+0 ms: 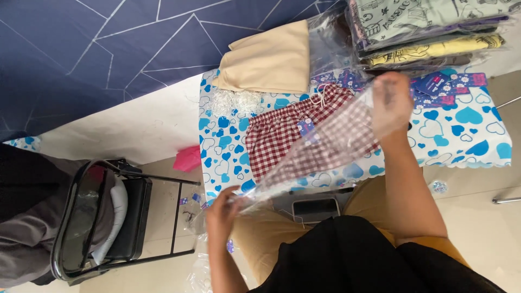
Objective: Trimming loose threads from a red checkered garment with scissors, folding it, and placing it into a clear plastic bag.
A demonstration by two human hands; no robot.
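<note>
The clear plastic bag [325,146] hangs stretched just above the red checked shorts [287,135]. Your left hand [222,211] pinches its near end, and your right hand [392,103] sits inside the far end, fingers spread. You look to be opening it, and the shorts sit flat beneath, not yet inside.

The right hand [392,103] is inside the clear plastic bag [325,149], so its fingers show only as a blur through the film. The checked shorts [282,135] are partly veiled by that same bag on their right side. The stack of packed shirts [429,32] at the far right is cut off by the top edge. A seated person [27,217] at the left is cut off by the frame. The tag [306,129] on the shorts is too small to read.
</note>
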